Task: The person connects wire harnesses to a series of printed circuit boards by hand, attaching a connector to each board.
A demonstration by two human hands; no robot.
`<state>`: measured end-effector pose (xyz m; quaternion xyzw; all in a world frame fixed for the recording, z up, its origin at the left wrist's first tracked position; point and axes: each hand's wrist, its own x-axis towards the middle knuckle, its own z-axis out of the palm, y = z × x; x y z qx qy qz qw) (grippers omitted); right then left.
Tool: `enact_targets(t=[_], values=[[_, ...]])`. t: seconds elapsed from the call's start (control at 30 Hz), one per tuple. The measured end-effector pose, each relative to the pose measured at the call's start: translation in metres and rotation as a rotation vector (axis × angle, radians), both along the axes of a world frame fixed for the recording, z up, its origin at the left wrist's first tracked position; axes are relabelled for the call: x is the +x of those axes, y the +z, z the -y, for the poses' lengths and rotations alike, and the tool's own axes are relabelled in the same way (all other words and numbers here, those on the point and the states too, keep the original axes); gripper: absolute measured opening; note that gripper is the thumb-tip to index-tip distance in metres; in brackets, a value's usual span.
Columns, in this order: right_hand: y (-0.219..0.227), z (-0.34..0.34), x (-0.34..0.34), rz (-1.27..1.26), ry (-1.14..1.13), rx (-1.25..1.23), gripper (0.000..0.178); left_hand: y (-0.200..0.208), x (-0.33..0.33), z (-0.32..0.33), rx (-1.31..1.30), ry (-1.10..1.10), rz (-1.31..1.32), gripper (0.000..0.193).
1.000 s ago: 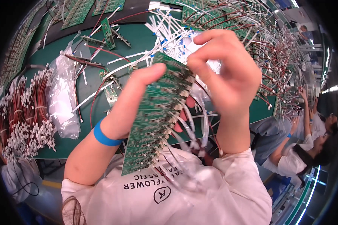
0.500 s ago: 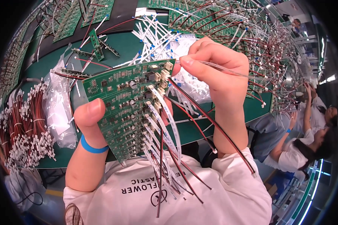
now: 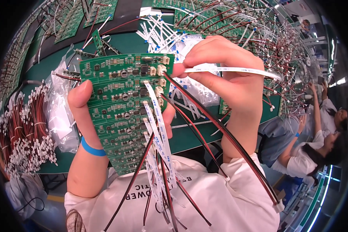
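Note:
My left hand (image 3: 83, 102), with a blue band at the wrist, grips a green circuit board panel (image 3: 114, 98) by its left side. Its thumb lies on the front, and fingertips show past the right edge. White flat ribbon cables (image 3: 154, 116) and red-and-black wires (image 3: 216, 121) hang from connectors along the board's right part. Between thumb and fingertips, my right hand (image 3: 230, 71) pinches a loose white flat cable (image 3: 236, 70), its free length pointing right. The pinched end is close to the board's upper right corner; fingers hide whether it touches.
Bundled red wires with white plugs (image 3: 27, 127) lie at left beside a clear plastic bag (image 3: 62, 123). Loose ribbon cables (image 3: 158, 33) are heaped beyond the board. More wired green boards (image 3: 208, 19) fill the far side. Co-workers (image 3: 313, 154) sit at right.
The board has moved left and turned its face more toward the view. The pinched cable has turned so its broad white side shows. My right hand stays near the corner.

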<state>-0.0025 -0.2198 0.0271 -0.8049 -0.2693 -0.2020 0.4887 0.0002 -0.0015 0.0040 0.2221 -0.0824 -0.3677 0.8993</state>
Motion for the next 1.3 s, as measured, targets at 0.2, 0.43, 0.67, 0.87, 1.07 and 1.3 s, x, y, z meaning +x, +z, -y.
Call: enact_targets(t=[0.2,0.43,0.67,0.87,1.07,1.3], values=[[0.007,0.002,0.0,0.179,0.024,-0.242,0.017,-0.005,0.0,-0.004,0.165,-0.028,0.006,0.104],[0.006,-0.004,-0.01,0.217,-0.008,0.015,0.014,-0.007,0.002,-0.002,0.163,-0.068,0.286,0.105],[0.015,-0.015,-0.02,0.351,-0.083,-0.289,0.024,-0.01,-0.01,-0.03,0.335,-0.034,0.15,0.09],[0.007,-0.019,-0.014,0.471,-0.124,-0.276,0.027,-0.016,-0.014,-0.033,0.218,-0.075,0.207,0.086],[0.002,-0.019,-0.01,0.532,-0.127,-0.237,0.026,-0.021,-0.019,-0.029,0.155,-0.021,0.143,0.087],[0.005,-0.022,-0.011,0.523,-0.16,-0.252,0.023,-0.007,-0.015,-0.026,0.332,-0.076,0.197,0.088]])
